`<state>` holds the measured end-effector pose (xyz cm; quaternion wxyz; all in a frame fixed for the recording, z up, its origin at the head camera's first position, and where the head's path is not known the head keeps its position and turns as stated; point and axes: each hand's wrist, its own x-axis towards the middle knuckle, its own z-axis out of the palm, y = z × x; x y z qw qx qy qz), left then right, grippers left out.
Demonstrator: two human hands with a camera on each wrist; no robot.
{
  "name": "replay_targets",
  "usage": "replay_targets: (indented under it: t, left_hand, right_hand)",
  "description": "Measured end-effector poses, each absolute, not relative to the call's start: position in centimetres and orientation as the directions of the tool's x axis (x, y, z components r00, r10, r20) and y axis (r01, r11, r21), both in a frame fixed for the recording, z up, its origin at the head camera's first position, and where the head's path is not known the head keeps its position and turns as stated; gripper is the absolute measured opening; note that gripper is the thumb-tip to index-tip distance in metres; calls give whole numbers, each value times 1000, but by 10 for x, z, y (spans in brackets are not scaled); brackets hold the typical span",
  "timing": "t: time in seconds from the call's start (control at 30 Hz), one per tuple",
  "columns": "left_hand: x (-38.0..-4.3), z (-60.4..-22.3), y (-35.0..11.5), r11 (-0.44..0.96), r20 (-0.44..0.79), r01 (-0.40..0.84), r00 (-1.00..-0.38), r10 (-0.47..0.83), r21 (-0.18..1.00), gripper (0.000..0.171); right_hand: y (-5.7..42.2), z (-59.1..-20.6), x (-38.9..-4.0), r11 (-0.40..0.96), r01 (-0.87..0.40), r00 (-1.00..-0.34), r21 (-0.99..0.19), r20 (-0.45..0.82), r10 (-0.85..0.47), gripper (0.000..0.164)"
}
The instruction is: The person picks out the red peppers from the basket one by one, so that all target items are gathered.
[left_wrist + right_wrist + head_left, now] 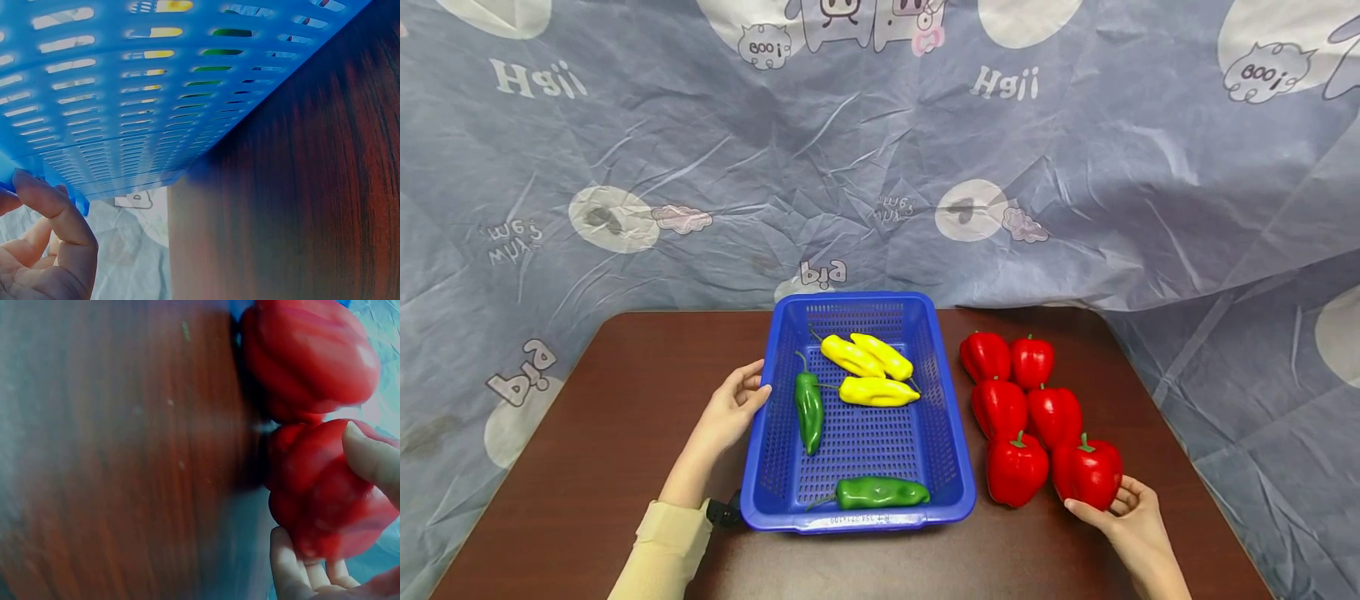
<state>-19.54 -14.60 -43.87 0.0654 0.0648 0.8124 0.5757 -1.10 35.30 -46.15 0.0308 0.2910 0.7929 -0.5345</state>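
Note:
A blue perforated plastic basket (958, 450) stands mid-table. My left hand (737, 404) holds its left rim with curled fingers; in the left wrist view that hand (59, 240) is at the rim beside the slotted wall (125, 106). Inside lie three yellow peppers (878, 392), a green pepper (808, 408) on the left and another green pepper (883, 492) along the front. At the right, my right hand (1127, 521) grips a red bell pepper (1088, 473), thumb on one side and fingers on the other. In the right wrist view this bell pepper (331, 487) touches a neighbouring one.
Several more red bell peppers (1000, 408) lie in a cluster right of the basket. The dark brown wooden table (625, 417) extends to both sides. A grey-blue printed cloth (880, 150) hangs behind it.

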Motion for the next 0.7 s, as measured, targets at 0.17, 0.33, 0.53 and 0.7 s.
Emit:
replay_targets:
  t: [0.17, 0.33, 0.53, 0.7]
  left_hand:
    - [-194, -437, -146, 330, -34, 30, -982, 185, 943, 53]
    - [-194, -437, -146, 329, -37, 26, -982, 186, 944, 53]
    - [-195, -438, -145, 328, -33, 29, -983, 182, 944, 52]
    - [-196, -440, -146, 321, -30, 31, -983, 183, 947, 51]
  right_hand:
    - [344, -468, -12, 274, 429, -835, -861, -262, 483, 80]
    - [338, -475, -12, 316, 395, -828, -863, -186, 529, 81]
    - [333, -478, -10, 360, 414, -825, -836, -177, 537, 100]
    - [333, -479, -10, 402, 416, -836, -816, -170, 521, 100]
